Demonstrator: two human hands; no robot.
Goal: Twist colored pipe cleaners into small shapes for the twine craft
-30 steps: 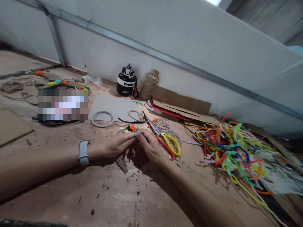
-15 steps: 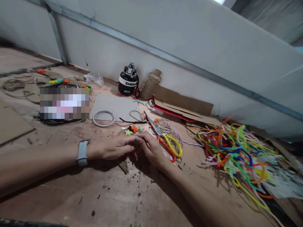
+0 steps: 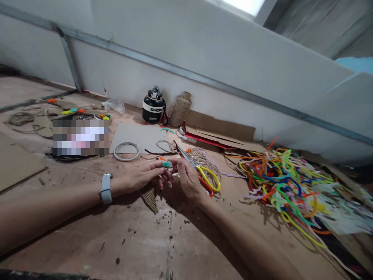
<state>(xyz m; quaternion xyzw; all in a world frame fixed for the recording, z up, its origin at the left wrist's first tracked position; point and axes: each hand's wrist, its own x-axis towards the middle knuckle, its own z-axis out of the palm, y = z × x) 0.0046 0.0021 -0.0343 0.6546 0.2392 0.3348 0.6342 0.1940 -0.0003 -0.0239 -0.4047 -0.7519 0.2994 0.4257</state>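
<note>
Head view, left hand (image 3: 140, 178), right hand (image 3: 188, 179), one teal piece (image 3: 167, 164)

**Our worn plywood bench against a pale panel wall**

We work at a scuffed, reddish-brown plywood surface (image 3: 163, 241) that fills the lower half of the frame, speckled with dark crumbs and scraps. Behind it, across the upper half, we face a pale grey panel wall (image 3: 204, 50), crossed by a metal rail (image 3: 186, 74) that slopes down from the upper left to the right edge. 1 upright metal strut (image 3: 70, 58) meets that rail at the upper left. At the top, right of centre, we see a bright strip of light (image 3: 246, 4). In the upper right corner, grey boards (image 3: 320, 23) recede.
</note>
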